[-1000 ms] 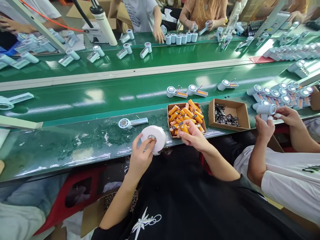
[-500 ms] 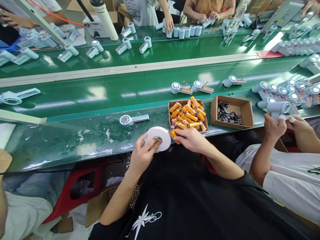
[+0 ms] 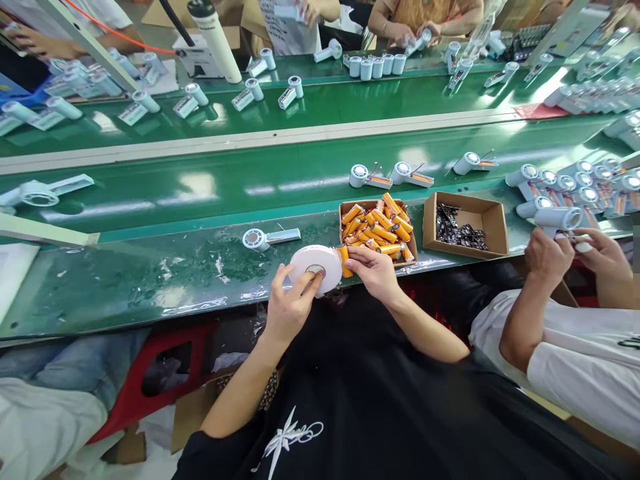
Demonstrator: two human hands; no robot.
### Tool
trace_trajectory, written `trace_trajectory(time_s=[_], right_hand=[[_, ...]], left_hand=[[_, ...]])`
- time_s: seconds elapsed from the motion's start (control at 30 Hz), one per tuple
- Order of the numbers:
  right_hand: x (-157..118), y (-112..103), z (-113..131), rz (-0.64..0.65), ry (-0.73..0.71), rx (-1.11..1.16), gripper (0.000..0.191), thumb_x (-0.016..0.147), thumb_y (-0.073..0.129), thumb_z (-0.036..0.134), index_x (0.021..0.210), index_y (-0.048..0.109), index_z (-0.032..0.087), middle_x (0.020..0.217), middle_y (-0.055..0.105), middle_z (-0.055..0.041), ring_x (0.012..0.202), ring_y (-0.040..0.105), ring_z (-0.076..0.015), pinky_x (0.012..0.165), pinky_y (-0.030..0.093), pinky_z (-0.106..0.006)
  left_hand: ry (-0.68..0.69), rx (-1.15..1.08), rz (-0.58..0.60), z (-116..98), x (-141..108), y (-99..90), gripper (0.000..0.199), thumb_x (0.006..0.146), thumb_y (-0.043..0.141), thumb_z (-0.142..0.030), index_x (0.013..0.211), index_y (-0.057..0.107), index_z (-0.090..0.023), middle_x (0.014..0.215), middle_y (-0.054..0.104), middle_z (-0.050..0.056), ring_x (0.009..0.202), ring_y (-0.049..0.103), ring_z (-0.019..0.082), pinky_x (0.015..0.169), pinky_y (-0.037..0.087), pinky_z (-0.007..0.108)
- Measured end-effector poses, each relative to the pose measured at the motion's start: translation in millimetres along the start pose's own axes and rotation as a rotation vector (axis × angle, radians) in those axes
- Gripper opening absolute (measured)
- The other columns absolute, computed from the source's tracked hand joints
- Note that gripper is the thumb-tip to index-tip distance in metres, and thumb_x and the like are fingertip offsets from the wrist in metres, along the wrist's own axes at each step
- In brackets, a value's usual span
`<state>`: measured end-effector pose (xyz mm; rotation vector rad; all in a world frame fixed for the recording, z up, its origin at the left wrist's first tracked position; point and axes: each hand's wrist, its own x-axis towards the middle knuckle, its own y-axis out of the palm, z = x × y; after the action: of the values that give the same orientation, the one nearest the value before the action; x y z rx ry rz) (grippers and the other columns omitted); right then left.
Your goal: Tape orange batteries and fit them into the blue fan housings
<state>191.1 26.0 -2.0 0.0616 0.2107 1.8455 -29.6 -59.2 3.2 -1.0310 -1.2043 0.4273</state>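
My left hand (image 3: 291, 303) is closed on a white roll of tape (image 3: 327, 257), with fingers in its core. An orange battery cell (image 3: 345, 262) is pinched upright in my right hand (image 3: 373, 270), against the roll's right edge. Just behind my right hand stands a cardboard box (image 3: 413, 255) heaped with orange battery cells (image 3: 383, 230). On the bench to the left of it lies a pale blue fan housing (image 3: 255, 240) with its open handle pointing right.
A second cardboard box (image 3: 495, 223) holds small black parts. Fan bodies with wires (image 3: 359, 175) sit on the green conveyor (image 3: 190, 187). At the right, a co-worker's hands (image 3: 550, 253) hold a fan housing (image 3: 557, 217). A red stool (image 3: 125, 400) stands low at left.
My right hand has shifted slightly left and up, bringing the cell from slanted to upright against the tape roll. Across the line, a person's hand has lifted away from the row of housings.
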Motion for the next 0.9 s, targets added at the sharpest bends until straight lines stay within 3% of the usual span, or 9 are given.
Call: trace_trajectory(time_s=[0.07,0.2,0.33,0.47,0.57,0.77,0.9], right_hand=[[-0.8,-0.4,-3.7,-0.003,0.016,0.008,0.047,0.081,0.084,0.049,0.118,0.079,0.021,0.118,0.079,-0.0068,0.113,0.075,-0.0279,0.108,0.059,-0.045],[3.1,-15.6,3.7,0.232,0.109,-0.088,0.051,0.078,0.087,0.043,0.123,0.078,0.022,0.113,0.08,-0.0042,0.114,0.075,-0.0282,0.108,0.059,-0.044],[12.2,-28.0,12.0,0.321,0.103,-0.279,0.031,0.082,0.082,0.041,0.105,0.08,0.02,0.09,0.079,-0.0004,0.101,0.075,-0.0276,0.096,0.062,-0.04],[22.0,-30.3,16.3,0.351,0.093,-0.352,0.025,0.079,0.084,0.038,0.096,0.08,0.02,0.083,0.077,0.0004,0.097,0.075,-0.0274,0.092,0.062,-0.038],[28.2,-24.3,15.9,0.235,0.082,-0.153,0.037,0.073,0.088,0.04,0.103,0.08,0.02,0.091,0.079,-0.0019,0.099,0.075,-0.0276,0.093,0.062,-0.041],[14.4,11.1,-0.9,-0.23,-0.04,0.317,0.041,0.076,0.089,0.04,0.109,0.072,0.022,0.115,0.08,-0.0061,0.107,0.075,-0.0232,0.093,0.062,-0.034],[-2.5,29.2,-13.4,-0.318,-0.033,0.366,0.052,0.075,0.09,0.039,0.114,0.06,0.025,0.123,0.078,-0.0068,0.113,0.075,-0.0226,0.104,0.06,-0.038]], left_hand=[[0.001,-0.015,-0.004,-2.6,-3.5,3.5,0.047,0.093,0.067,-0.006,0.135,0.072,-0.024,0.116,0.078,0.006,0.139,0.043,0.034,0.123,0.042,0.061],[0.077,-0.05,0.028,5.9,-7.9,3.4,0.052,0.094,0.063,-0.003,0.141,0.068,-0.025,0.118,0.078,0.004,0.133,0.051,0.029,0.123,0.047,0.054],[0.195,-0.081,0.073,24.5,2.9,-4.7,0.055,0.096,0.061,-0.004,0.145,0.064,-0.028,0.122,0.077,0.002,0.129,0.06,0.024,0.125,0.046,0.051],[0.302,-0.1,0.094,33.2,19.4,-10.2,0.049,0.097,0.06,-0.005,0.141,0.066,-0.026,0.117,0.076,0.001,0.13,0.061,0.021,0.125,0.047,0.046],[0.218,-0.05,0.041,24.2,23.4,-5.5,0.048,0.097,0.061,-0.006,0.14,0.066,-0.025,0.117,0.074,0.003,0.132,0.058,0.024,0.126,0.044,0.05],[-0.049,-0.014,-0.104,-6.6,14.2,18.3,0.047,0.094,0.071,-0.018,0.14,0.068,-0.024,0.102,0.072,0.009,0.116,0.051,0.031,0.126,0.032,0.066],[-0.173,-0.085,-0.127,-21.7,9.8,27.6,0.043,0.093,0.074,-0.028,0.134,0.071,-0.018,0.1,0.069,0.014,0.119,0.05,0.034,0.122,0.035,0.063]])
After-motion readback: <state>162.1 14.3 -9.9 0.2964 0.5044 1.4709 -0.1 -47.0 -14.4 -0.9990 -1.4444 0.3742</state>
